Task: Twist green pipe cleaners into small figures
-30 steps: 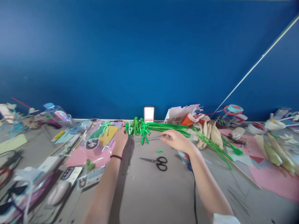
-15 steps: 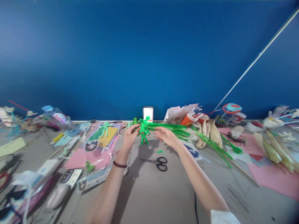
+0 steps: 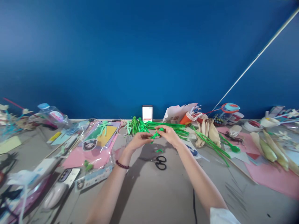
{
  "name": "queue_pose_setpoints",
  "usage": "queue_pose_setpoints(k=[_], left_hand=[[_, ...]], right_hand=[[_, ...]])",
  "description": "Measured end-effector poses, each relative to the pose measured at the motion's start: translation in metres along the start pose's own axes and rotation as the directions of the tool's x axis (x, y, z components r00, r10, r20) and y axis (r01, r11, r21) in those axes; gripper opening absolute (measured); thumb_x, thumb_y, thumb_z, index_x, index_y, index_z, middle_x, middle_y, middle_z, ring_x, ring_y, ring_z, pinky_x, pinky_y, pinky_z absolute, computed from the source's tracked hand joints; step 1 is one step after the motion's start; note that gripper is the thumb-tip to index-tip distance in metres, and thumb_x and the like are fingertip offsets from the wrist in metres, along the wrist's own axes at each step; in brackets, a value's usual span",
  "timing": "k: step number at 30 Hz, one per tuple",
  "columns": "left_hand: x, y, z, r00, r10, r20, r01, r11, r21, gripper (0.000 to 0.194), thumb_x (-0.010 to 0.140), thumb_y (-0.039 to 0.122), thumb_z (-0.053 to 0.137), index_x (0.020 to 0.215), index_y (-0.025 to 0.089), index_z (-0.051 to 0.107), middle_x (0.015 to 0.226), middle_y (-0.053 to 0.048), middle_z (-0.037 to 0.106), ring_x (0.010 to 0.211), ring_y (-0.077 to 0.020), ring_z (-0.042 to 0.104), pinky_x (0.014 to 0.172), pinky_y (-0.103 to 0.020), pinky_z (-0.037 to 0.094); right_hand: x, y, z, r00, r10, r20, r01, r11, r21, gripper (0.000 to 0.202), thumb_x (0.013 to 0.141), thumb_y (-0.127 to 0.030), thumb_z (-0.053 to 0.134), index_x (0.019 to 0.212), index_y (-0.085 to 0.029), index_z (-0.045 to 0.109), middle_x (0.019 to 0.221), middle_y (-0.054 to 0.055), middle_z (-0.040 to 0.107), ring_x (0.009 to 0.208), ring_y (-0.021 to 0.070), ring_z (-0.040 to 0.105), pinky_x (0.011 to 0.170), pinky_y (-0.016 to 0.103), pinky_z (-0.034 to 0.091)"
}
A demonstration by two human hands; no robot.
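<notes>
Between my two hands lies a small bright-green figure (image 3: 155, 135), apparently twisted from fuzzy pipe cleaner and tilted sideways. My left hand (image 3: 140, 140) pinches its lower left end with fingers closed. At the upper right end, the fingers of my right hand (image 3: 170, 135) are closed on the same figure and partly cover it. Just below the hands, a small curled green scrap (image 3: 159, 151) rests on the grey table. Black-handled scissors (image 3: 161, 162) lie closer to me, blades pointing left. Beyond the hands are other green figures (image 3: 135, 125) and a bundle of long green stems (image 3: 168, 126).
A lit screen (image 3: 147, 112) stands against the blue wall. On the left are pink sheets (image 3: 77, 157), a plastic bottle (image 3: 53, 114) and a computer mouse (image 3: 56, 195). An orange cup (image 3: 186, 118), dried husks (image 3: 213, 133) and a thin stick (image 3: 244, 172) lie right.
The green figure, upright in my left hand before, has come right and tipped over. My right hand, earlier apart from it, now grips it too. My left hand has moved right and slightly nearer.
</notes>
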State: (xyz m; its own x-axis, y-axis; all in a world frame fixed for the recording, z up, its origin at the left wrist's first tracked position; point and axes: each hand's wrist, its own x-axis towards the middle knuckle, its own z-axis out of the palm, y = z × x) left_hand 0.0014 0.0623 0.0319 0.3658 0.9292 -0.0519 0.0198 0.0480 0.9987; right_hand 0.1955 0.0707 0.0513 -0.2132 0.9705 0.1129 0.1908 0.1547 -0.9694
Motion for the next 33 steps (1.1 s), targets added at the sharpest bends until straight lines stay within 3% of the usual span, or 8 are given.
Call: queue_pose_setpoints(k=[5, 11, 15, 25, 29, 33], left_hand=[[0.001, -0.006, -0.001, 0.991, -0.030, 0.130, 0.034, 0.999, -0.022, 0.041, 0.052, 0.032, 0.083, 0.086, 0.013, 0.070, 0.078, -0.004, 0.067, 0.072, -0.0142, 0.059, 0.072, -0.029, 0.047], [0.002, -0.010, 0.003, 0.989, -0.016, 0.145, 0.023, 0.999, -0.041, 0.039, 0.052, 0.032, 0.082, 0.084, 0.014, 0.068, 0.076, -0.002, 0.064, 0.072, -0.0132, 0.059, 0.073, -0.028, 0.046], [0.001, -0.008, 0.003, 0.983, -0.042, 0.181, 0.041, 0.999, 0.012, 0.033, 0.054, 0.036, 0.080, 0.072, 0.012, 0.066, 0.067, -0.001, 0.063, 0.064, -0.0126, 0.056, 0.066, -0.026, 0.044], [0.002, -0.015, 0.011, 0.994, -0.074, 0.075, 0.067, 0.993, 0.095, 0.039, 0.049, 0.040, 0.079, 0.048, 0.014, 0.050, 0.046, 0.005, 0.048, 0.047, -0.0079, 0.044, 0.050, -0.022, 0.033], [0.003, -0.016, 0.009, 0.997, -0.036, 0.069, 0.027, 0.991, 0.134, 0.038, 0.051, 0.038, 0.079, 0.048, 0.013, 0.051, 0.047, 0.005, 0.045, 0.048, -0.0075, 0.041, 0.049, -0.022, 0.030], [0.001, -0.013, 0.007, 0.986, -0.012, 0.167, -0.006, 0.994, 0.106, 0.031, 0.057, 0.038, 0.077, 0.063, 0.012, 0.061, 0.060, 0.001, 0.057, 0.059, -0.0116, 0.051, 0.057, -0.024, 0.038]], right_hand=[[0.001, 0.003, 0.000, 1.000, -0.016, 0.027, 0.018, 0.995, -0.101, 0.028, 0.075, -0.039, 0.060, 0.094, -0.018, 0.065, 0.079, 0.002, 0.064, 0.058, 0.0117, 0.053, 0.059, 0.025, 0.041], [0.001, 0.003, -0.002, 0.999, -0.035, 0.035, 0.039, 0.990, -0.133, 0.028, 0.076, -0.040, 0.059, 0.093, -0.018, 0.064, 0.077, 0.002, 0.064, 0.057, 0.0120, 0.051, 0.059, 0.026, 0.041], [-0.001, 0.001, -0.003, 0.996, -0.061, 0.061, 0.071, 0.982, -0.175, 0.027, 0.077, -0.040, 0.059, 0.091, -0.018, 0.065, 0.077, 0.001, 0.064, 0.055, 0.0107, 0.046, 0.055, 0.024, 0.037], [-0.006, -0.006, 0.003, 0.990, -0.085, 0.112, 0.109, 0.967, -0.231, 0.024, 0.076, -0.039, 0.060, 0.088, -0.019, 0.066, 0.078, 0.001, 0.065, 0.058, 0.0121, 0.052, 0.061, 0.026, 0.041], [-0.005, -0.005, 0.002, 0.991, -0.083, 0.109, 0.106, 0.968, -0.226, 0.026, 0.076, -0.040, 0.061, 0.089, -0.019, 0.066, 0.076, 0.001, 0.065, 0.057, 0.0120, 0.053, 0.060, 0.026, 0.042], [-0.004, -0.004, -0.001, 0.992, -0.073, 0.103, 0.092, 0.976, -0.197, 0.028, 0.078, -0.042, 0.059, 0.093, -0.019, 0.065, 0.081, 0.002, 0.065, 0.058, 0.0125, 0.055, 0.060, 0.026, 0.044]])
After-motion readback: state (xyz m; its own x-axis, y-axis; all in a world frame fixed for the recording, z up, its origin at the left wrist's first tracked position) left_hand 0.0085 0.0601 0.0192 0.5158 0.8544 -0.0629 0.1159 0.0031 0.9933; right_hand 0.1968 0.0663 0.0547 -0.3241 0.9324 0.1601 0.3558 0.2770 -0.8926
